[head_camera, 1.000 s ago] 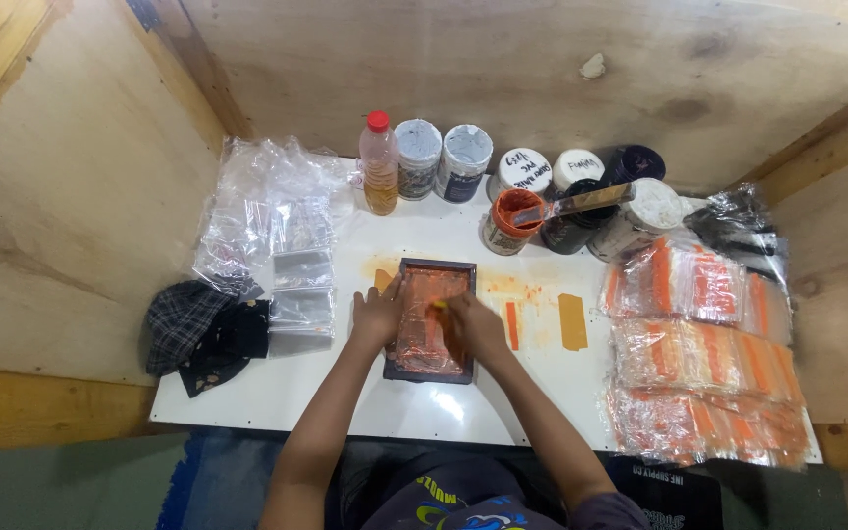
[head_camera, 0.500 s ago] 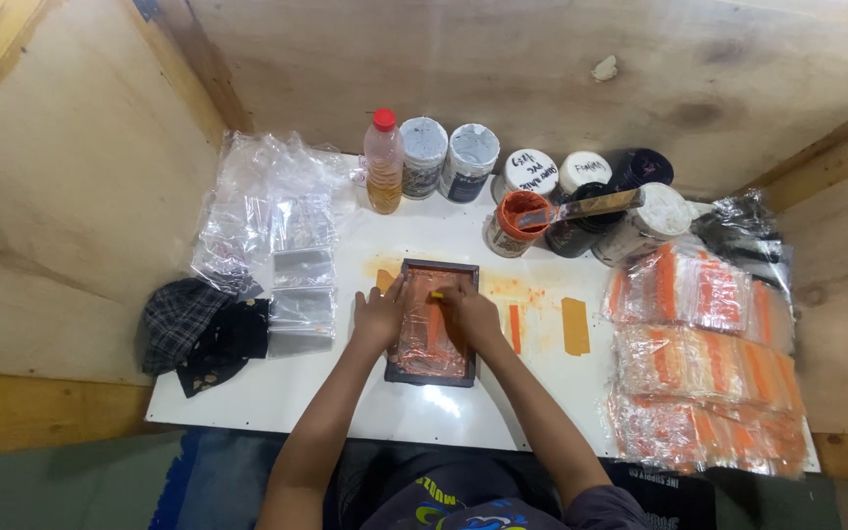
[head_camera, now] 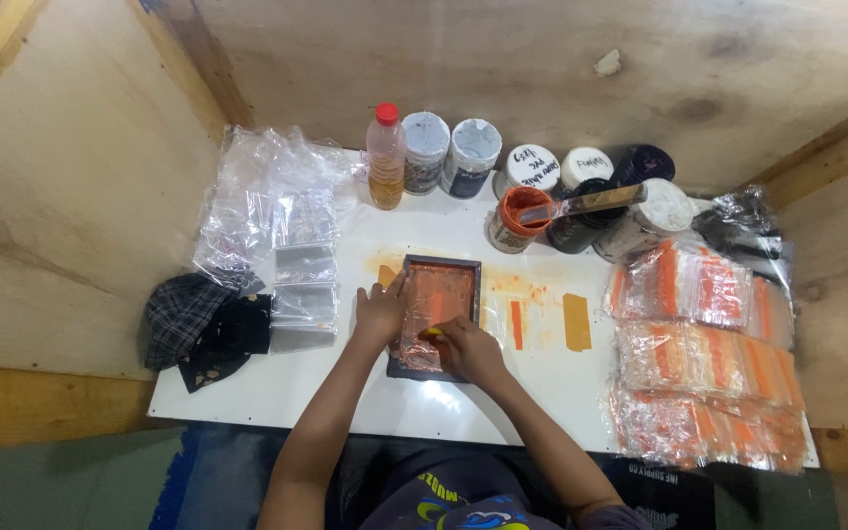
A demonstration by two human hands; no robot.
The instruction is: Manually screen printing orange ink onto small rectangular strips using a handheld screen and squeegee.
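Observation:
A small dark-framed printing screen [head_camera: 437,294] smeared with orange ink lies flat on the white table [head_camera: 277,383]. My left hand [head_camera: 381,312] presses on the frame's left edge and holds it down. My right hand [head_camera: 465,348] is closed on a small yellow squeegee [head_camera: 430,335] resting on the lower part of the screen. Whatever lies beneath the screen is hidden.
An open tub of orange ink [head_camera: 516,218] with a spatula [head_camera: 581,204] across it stands behind the screen, among several jars and a bottle [head_camera: 384,170]. Clear bags [head_camera: 272,221] are piled left, printed orange bags [head_camera: 704,353] right. A dark cloth [head_camera: 203,329] lies at left.
My right hand has drawn the squeegee down the screen toward me, from the upper part to the lower part. My left hand stays on the frame's left edge.

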